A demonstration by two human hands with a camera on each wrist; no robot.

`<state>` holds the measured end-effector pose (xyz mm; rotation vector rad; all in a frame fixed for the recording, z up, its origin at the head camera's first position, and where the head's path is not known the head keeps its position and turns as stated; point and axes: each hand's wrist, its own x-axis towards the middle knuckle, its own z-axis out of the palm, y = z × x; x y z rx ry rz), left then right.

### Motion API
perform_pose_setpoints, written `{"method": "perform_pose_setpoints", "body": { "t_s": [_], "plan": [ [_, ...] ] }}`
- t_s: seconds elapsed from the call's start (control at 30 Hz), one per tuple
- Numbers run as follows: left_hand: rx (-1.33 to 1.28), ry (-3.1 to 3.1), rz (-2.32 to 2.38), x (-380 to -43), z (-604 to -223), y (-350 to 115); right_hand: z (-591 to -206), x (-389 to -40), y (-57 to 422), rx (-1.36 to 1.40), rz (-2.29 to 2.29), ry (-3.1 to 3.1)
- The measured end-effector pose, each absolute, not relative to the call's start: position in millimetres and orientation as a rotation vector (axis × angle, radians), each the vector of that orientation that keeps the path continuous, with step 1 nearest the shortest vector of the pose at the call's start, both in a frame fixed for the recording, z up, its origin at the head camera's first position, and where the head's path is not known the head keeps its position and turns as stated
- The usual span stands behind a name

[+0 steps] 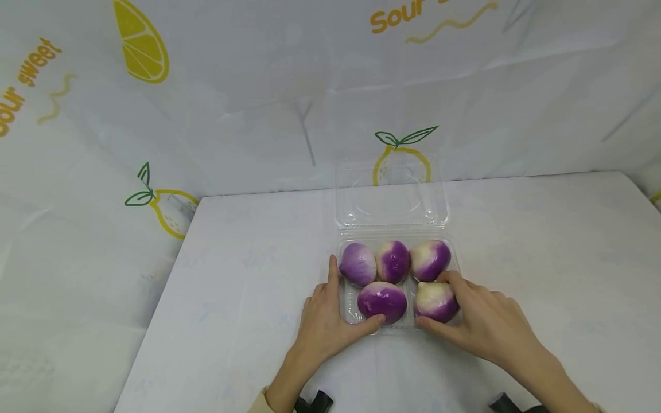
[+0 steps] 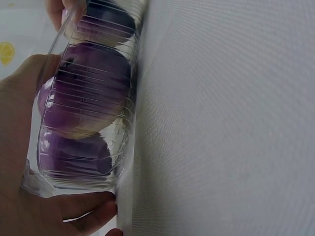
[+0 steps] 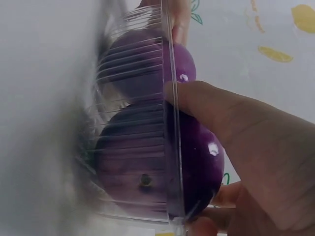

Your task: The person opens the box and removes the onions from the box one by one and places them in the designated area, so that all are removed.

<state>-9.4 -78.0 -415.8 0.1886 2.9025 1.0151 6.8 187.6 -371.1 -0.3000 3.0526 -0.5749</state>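
A clear plastic clamshell box [image 1: 351,314] holds several glossy purple-and-cream onions. My right hand [image 1: 488,321] grips the near right onion [image 1: 434,301], thumb on its front side and fingers curled over its right and back. My left hand [image 1: 325,321] lies along the box's left side with the index finger straight. Its thumb reaches across the front rim to the near left onion [image 1: 382,301]. In the left wrist view, the box's ribbed wall [image 2: 88,113] stands between thumb and fingers. The right wrist view shows a dark purple onion [image 3: 202,162] rising above the rim under the right hand.
The lid [image 1: 391,206] stands raised behind the box, hinged along its back edge. Behind the white table [image 1: 248,287] hangs a white cloth [image 1: 248,115] printed with lemons and lettering. Dark straps [image 1: 315,401] show at the wrists.
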Motion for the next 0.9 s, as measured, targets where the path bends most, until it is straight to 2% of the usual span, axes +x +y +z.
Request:
{"method": "perform_pose_setpoints", "body": {
  "t_s": [0.6,0.9],
  "plan": [
    [0.197,2.896,1.005,-10.7,-415.7,-77.8,-362.5,13.6,195.6,-0.232,-0.821,3.048],
    [0.192,2.881,1.013,-10.7,-416.3,-77.8,-358.7,18.9,205.2,-0.312,-0.952,3.175]
  ]
}}
